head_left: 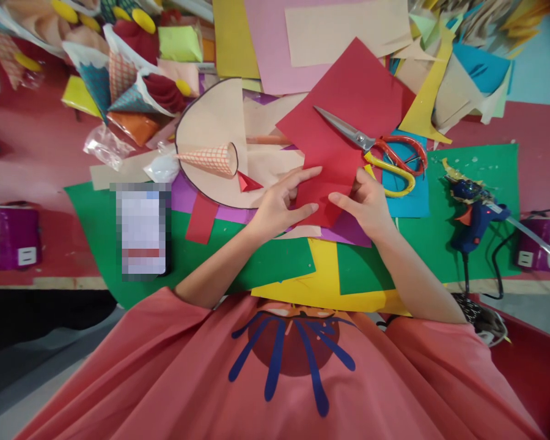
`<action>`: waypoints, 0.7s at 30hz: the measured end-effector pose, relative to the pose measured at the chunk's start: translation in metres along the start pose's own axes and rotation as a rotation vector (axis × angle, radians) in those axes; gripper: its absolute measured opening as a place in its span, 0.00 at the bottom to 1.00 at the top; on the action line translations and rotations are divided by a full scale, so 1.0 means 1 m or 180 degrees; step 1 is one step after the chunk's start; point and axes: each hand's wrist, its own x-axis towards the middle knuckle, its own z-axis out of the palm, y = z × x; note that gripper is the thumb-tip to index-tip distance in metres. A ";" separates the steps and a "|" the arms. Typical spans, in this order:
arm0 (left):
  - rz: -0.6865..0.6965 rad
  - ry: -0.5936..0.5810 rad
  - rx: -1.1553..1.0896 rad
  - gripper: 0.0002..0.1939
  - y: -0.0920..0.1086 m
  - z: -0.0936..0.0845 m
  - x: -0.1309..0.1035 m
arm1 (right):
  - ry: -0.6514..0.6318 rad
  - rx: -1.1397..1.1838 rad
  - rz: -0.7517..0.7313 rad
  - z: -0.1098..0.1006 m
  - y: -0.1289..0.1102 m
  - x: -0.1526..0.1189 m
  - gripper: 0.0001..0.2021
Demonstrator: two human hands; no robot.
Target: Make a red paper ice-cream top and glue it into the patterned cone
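Between my two hands is a piece of red paper (326,190), its lower part creased and tilted toward me. My left hand (279,201) grips its left edge, thumb and index finger on the front and the other fingers partly hidden. On the right edge, my right hand (370,205) holds it with the thumb on top and the fingers curled behind. A larger red sheet (348,85) lies just beyond. Scissors (371,143) with red and yellow handles rest on that sheet. To the left, a checked paper cone (211,160) lies on a cream, dark-edged paper disc (211,125).
A phone (143,232) with a blurred screen lies left of my forearm. At right sits a blue glue gun (474,223) with its cord, on green sheets (490,171). Finished paper cones (119,67) crowd the back left; paper scraps (467,91) pile at the back right.
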 end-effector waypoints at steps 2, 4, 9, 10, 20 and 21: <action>0.0085 0.0012 0.0105 0.29 -0.002 0.000 -0.001 | -0.0175 0.0110 0.0096 0.001 0.001 0.001 0.29; 0.0220 0.0020 0.0247 0.30 -0.004 -0.001 -0.001 | -0.0247 0.0157 0.0184 0.001 0.002 0.001 0.29; 0.0477 0.0087 0.0610 0.34 -0.006 -0.001 -0.001 | -0.0178 0.0029 0.0083 0.001 0.003 0.000 0.25; 0.0492 0.0078 0.0665 0.34 -0.006 -0.001 -0.001 | -0.0149 -0.0006 0.0045 0.001 0.002 0.000 0.24; 0.0368 -0.0098 0.0650 0.40 0.002 -0.004 -0.004 | 0.0213 0.0225 0.0218 -0.007 0.008 0.005 0.15; 0.0341 -0.0145 0.0598 0.40 0.002 -0.004 -0.005 | 0.0220 0.0271 0.0231 -0.007 0.008 0.005 0.15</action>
